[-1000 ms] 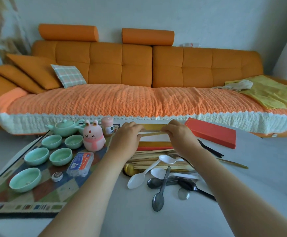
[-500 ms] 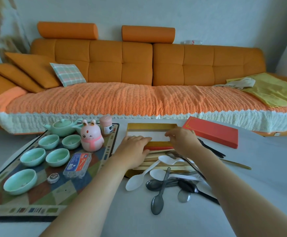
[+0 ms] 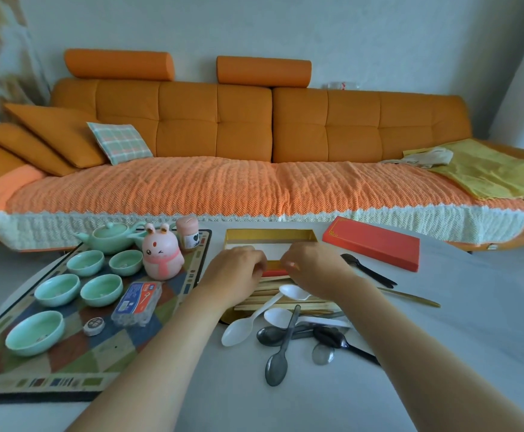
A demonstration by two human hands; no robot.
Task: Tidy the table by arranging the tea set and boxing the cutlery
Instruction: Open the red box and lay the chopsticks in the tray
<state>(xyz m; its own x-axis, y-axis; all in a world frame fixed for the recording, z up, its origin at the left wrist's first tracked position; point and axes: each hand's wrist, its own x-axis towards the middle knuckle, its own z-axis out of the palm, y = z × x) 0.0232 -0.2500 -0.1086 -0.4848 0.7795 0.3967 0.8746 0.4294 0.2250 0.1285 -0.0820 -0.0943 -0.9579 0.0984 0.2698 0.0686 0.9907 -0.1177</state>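
Boxing step: left hand [image 3: 235,269] and right hand [image 3: 312,265] curl over chopsticks [image 3: 320,304] beside the open box [image 3: 270,234]; grip hidden, cannot tell. Next: lift a pair level into it.

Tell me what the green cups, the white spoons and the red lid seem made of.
The green cups: likely glazed ceramic, pale celadon with glossy highlights. The white spoons: likely plastic, thin, opaque, faintly shiny. The red lid: probably matte paperboard, crisp edges, gold printed corner.

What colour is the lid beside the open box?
The lid is red with a gold corner motif, head view.
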